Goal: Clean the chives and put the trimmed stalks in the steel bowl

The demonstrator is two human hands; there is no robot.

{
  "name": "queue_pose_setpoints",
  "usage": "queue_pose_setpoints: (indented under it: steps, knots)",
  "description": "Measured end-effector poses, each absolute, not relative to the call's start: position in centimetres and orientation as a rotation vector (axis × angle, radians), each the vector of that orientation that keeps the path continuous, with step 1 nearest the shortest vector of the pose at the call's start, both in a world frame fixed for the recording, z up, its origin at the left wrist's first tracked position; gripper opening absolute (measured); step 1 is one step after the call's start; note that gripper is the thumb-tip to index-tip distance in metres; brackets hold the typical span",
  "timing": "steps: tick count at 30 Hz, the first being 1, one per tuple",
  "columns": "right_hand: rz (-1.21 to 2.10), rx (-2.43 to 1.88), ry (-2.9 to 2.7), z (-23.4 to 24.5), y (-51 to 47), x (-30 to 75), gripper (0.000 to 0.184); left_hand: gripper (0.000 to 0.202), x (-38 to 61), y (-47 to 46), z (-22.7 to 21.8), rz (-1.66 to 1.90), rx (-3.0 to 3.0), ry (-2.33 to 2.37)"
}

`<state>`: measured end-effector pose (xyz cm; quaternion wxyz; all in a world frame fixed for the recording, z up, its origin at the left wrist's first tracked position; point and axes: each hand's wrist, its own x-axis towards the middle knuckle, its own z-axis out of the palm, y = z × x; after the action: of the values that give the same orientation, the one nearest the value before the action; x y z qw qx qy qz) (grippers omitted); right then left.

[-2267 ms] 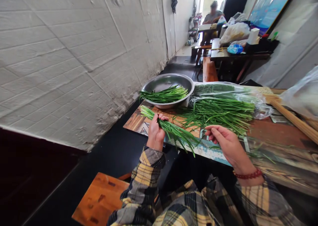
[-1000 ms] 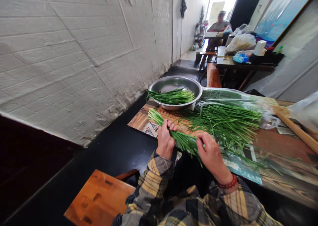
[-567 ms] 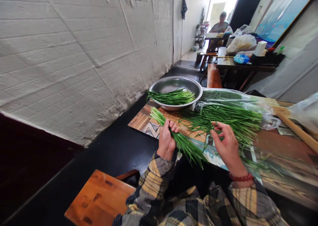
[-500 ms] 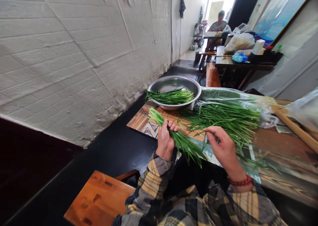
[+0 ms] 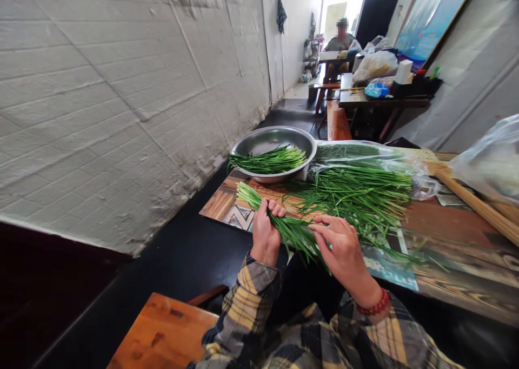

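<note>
Gripping a bunch of garlic chives (image 5: 294,231) near its pale stem ends, the left hand (image 5: 265,231) has its fingers curled closed around it, in front of the table's near edge. The stem ends point toward the steel basin (image 5: 279,131), and the green leaves trail down toward the right hand (image 5: 338,244). That hand, with a red beaded bracelet (image 5: 375,302) at its wrist, keeps a narrow gap between thumb and forefinger beside the leaves; whether a leaf is caught there, I cannot tell. More chives (image 5: 270,160) lie in the basin, some leaves over its rim. Just right of it on the wood-patterned table (image 5: 425,220), a loose pile of chives (image 5: 365,193) spills from a clear plastic bag (image 5: 340,151). A wooden stool (image 5: 162,328) stands at lower left; a person (image 5: 339,43) sits at a far table.
</note>
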<state>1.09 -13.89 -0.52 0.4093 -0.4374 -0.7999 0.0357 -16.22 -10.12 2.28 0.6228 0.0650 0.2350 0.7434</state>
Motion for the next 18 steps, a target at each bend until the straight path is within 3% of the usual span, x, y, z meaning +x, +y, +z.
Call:
queue_pose_setpoints:
  steps: [18]
  knots:
    - [0.232,-1.086,-1.845,-0.18,-14.18,0.91,0.009,0.029,-15.73,-9.85,2.49,1.652,0.153,0.479]
